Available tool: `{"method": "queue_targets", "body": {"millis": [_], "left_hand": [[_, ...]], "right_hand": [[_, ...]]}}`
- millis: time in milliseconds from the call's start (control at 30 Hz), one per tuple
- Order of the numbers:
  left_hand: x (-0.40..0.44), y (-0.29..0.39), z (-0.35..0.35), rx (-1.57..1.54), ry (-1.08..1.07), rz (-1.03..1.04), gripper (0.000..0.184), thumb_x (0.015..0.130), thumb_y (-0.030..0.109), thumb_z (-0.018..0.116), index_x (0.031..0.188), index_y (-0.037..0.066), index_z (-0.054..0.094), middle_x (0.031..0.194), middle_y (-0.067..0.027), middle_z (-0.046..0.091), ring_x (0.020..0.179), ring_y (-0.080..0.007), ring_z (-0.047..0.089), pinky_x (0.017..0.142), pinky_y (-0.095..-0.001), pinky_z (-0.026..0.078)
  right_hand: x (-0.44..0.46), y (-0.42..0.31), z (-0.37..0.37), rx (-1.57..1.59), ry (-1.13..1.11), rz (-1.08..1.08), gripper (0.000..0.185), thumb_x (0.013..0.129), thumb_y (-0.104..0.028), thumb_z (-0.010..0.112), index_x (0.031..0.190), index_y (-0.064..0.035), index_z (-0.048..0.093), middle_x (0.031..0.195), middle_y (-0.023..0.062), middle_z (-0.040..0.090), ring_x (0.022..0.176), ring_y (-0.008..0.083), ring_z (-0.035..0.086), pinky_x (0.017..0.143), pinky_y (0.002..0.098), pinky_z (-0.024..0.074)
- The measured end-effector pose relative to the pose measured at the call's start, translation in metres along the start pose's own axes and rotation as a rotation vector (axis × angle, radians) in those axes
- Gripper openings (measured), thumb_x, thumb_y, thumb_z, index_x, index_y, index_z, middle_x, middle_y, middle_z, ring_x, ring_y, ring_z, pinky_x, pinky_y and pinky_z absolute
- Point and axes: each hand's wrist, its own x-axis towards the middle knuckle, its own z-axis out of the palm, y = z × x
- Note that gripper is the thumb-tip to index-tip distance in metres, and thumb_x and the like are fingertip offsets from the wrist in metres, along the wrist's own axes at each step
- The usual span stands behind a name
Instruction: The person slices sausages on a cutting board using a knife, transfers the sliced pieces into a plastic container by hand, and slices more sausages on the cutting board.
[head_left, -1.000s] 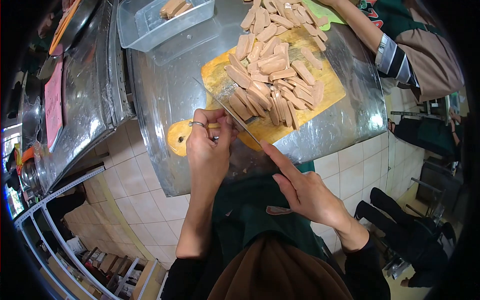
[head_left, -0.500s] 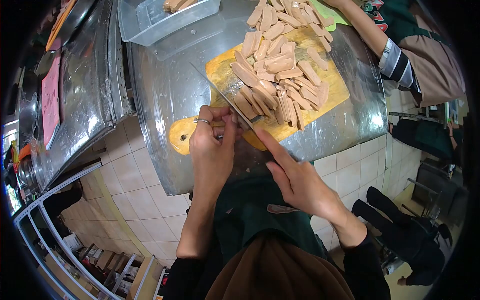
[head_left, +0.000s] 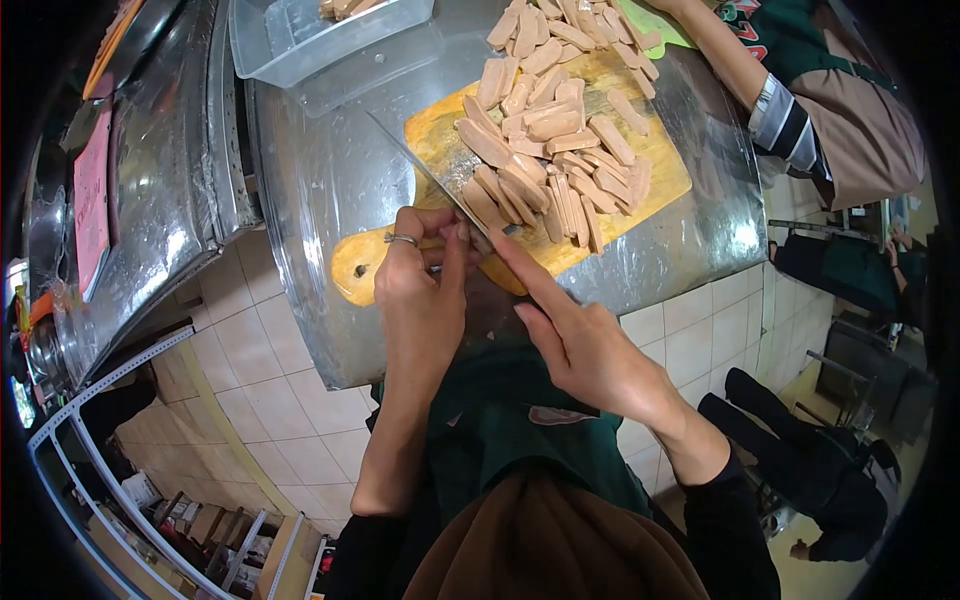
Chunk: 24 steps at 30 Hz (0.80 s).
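My right hand (head_left: 590, 345) is closed on a long knife (head_left: 420, 165), its index finger stretched along the back of the blade; the handle is hidden under the hand. The blade slants to the upper left over the edge of a yellow cutting board (head_left: 650, 205). Right beside the blade, my left hand (head_left: 425, 270), with a ring on one finger, is closed in a pinch; what its fingers hold is mostly hidden. A pile of sliced sausage pieces (head_left: 555, 125), pinkish brown and elongated, covers much of the board just beyond the knife.
A clear plastic container (head_left: 330, 55) with some pieces stands at the table's far left. Opposite, another person's arm (head_left: 725, 55) rests by a green board (head_left: 665, 28). The metal table (head_left: 330, 170) ends near my body. Another metal counter (head_left: 150, 180) is at left.
The view has shifted slightly, so the board and pile sit a little further left. My right hand has drawn slightly nearer my left with the knife; both hands keep their grip.
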Motion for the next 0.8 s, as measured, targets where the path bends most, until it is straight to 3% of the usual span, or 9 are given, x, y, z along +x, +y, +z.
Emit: {"method": "queue_targets", "body": {"millis": [67,167,333,467,533,600,667,700,800], "left_hand": [[0.000,-0.002,-0.001,-0.010,-0.011,0.000,0.016,0.097,0.009,0.064,0.105,-0.003,0.059,0.088,-0.0139,0.069,0.072,-0.0199,0.071,0.061,-0.0311,0.055],[-0.001,-0.002,0.001,0.002,0.004,0.013,0.016,0.097,0.009,0.064,0.105,-0.003,0.059,0.087,-0.0133,0.069,0.072,-0.0195,0.071,0.062,-0.0306,0.055],[-0.002,-0.001,0.001,0.024,0.024,0.063,0.015,0.097,0.010,0.064,0.105,-0.003,0.060,0.086,-0.0122,0.069,0.071,-0.0186,0.071,0.063,-0.0304,0.055],[-0.001,0.001,0.002,0.023,0.010,0.036,0.015,0.097,0.010,0.065,0.104,-0.002,0.061,0.085,-0.0117,0.069,0.071,-0.0180,0.071,0.062,-0.0301,0.055],[-0.001,0.000,0.002,0.015,0.007,0.025,0.015,0.096,0.010,0.065,0.104,-0.002,0.061,0.085,-0.0114,0.069,0.071,-0.0177,0.071,0.062,-0.0299,0.055],[-0.001,-0.001,0.001,0.020,0.009,0.027,0.015,0.096,0.010,0.065,0.105,-0.001,0.061,0.085,-0.0110,0.069,0.071,-0.0175,0.071,0.062,-0.0298,0.054],[-0.001,0.002,0.001,0.047,0.024,0.040,0.015,0.096,0.010,0.065,0.105,0.000,0.060,0.085,-0.0105,0.068,0.070,-0.0176,0.070,0.061,-0.0304,0.054],[-0.001,0.003,0.002,0.060,0.029,0.046,0.015,0.096,0.010,0.065,0.106,0.000,0.060,0.085,-0.0103,0.068,0.070,-0.0177,0.070,0.061,-0.0307,0.053],[0.000,0.013,0.002,0.164,0.015,0.015,0.014,0.095,0.009,0.064,0.105,0.001,0.060,0.086,-0.0109,0.068,0.069,-0.0196,0.070,0.061,-0.0320,0.053]], "right_hand": [[0.014,0.014,0.009,0.011,0.089,-0.180,0.067,0.099,-0.005,0.050,0.157,-0.0197,0.020,0.109,0.0315,0.065,0.092,0.0526,0.062,0.076,0.0558,0.0509],[0.024,0.021,0.017,-0.005,0.153,-0.281,0.067,0.099,-0.005,0.050,0.157,-0.0210,0.020,0.109,0.0325,0.065,0.093,0.0526,0.061,0.076,0.0560,0.0511],[-0.014,0.019,0.012,-0.030,0.081,-0.133,0.068,0.099,-0.005,0.051,0.157,-0.0210,0.020,0.114,0.0339,0.063,0.098,0.0526,0.060,0.081,0.0552,0.0509],[-0.004,0.026,0.009,0.017,0.117,-0.220,0.065,0.100,-0.007,0.050,0.157,-0.0208,0.022,0.120,0.0345,0.060,0.101,0.0540,0.058,0.079,0.0534,0.0520],[0.015,0.033,0.008,0.011,0.163,-0.283,0.061,0.103,-0.012,0.047,0.158,-0.0215,0.022,0.102,0.0290,0.066,0.081,0.0477,0.065,0.066,0.0463,0.0535],[0.024,0.028,-0.002,0.173,0.063,-0.158,0.059,0.105,-0.017,0.044,0.159,-0.0219,0.021,0.082,0.0200,0.064,0.061,0.0361,0.063,0.053,0.0381,0.0505],[0.018,0.012,-0.025,0.490,-0.190,0.180,0.057,0.107,-0.022,0.041,0.160,-0.0220,0.018,0.060,0.0076,0.054,0.041,0.0191,0.052,0.041,0.0288,0.0428],[0.014,0.015,-0.024,0.565,-0.140,0.177,0.057,0.108,-0.027,0.038,0.160,-0.0228,0.016,0.053,-0.0036,0.031,0.039,0.0047,0.030,0.035,0.0212,0.0302],[0.003,0.017,-0.044,0.731,-0.151,0.170,0.057,0.109,-0.029,0.037,0.160,-0.0213,0.014,0.053,-0.0026,0.035,0.038,0.0060,0.032,0.036,0.0210,0.0322]]}}
